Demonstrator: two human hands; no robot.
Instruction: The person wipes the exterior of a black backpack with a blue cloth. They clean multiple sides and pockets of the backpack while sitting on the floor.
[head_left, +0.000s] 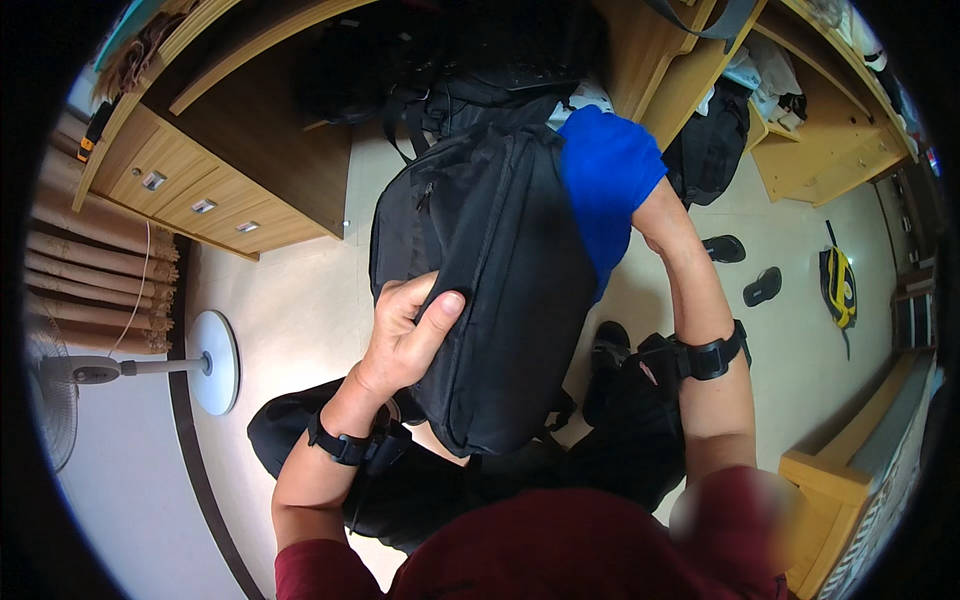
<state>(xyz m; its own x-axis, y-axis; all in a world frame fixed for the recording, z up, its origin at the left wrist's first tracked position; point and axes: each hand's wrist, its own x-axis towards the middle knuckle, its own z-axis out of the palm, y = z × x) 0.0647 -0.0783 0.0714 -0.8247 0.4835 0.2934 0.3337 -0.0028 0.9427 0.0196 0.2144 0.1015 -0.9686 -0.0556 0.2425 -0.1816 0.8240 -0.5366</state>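
Note:
A black fabric backpack (517, 300) rests upright across my lap, its zippered side towards me. My left hand (409, 330) grips the edge of the bag near a zipper seam, thumb on top and fingers tucked out of sight. On the bag's far right side lies a bright blue cloth (611, 172), bunched around my right hand, whose fingers it hides; only the wrist (660, 217) shows. Whether those fingers hold the cloth or press it on the bag cannot be seen. Each forearm wears a black strap.
Ahead stand a wooden desk with drawers (202, 195) and more dark bags (487, 90). A standing fan (97, 369) is at left. Black slippers (762, 286) and a yellow-black pouch (838, 289) lie on the floor at right, near a wooden bed frame (825, 487). Another black bag (709, 146) stands beyond.

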